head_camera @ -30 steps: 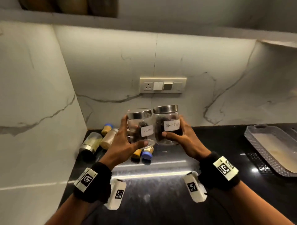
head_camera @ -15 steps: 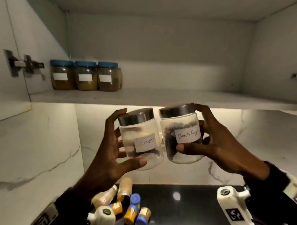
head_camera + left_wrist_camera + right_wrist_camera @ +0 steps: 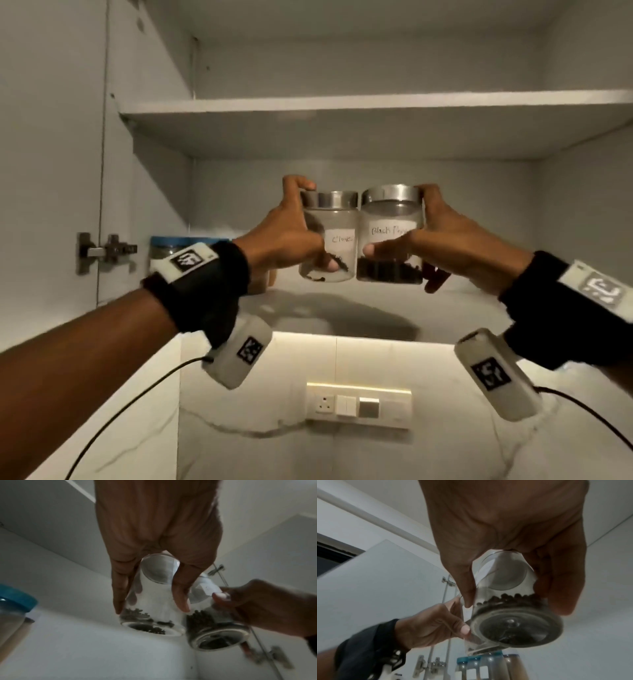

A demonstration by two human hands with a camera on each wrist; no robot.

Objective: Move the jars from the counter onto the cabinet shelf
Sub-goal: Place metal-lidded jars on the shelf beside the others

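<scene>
Your left hand (image 3: 284, 236) grip wraps cloves jar (image 3: 329, 236), right hand (image 3: 455, 246) grip wraps pepper jar (image 3: 390, 236). Jars touching above shelf (image 3: 342, 301): glass may knock, slip, or land tilted.

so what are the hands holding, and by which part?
Left hand grips the cloves jar, right hand the black pepper jar, each round its glass body.
</scene>
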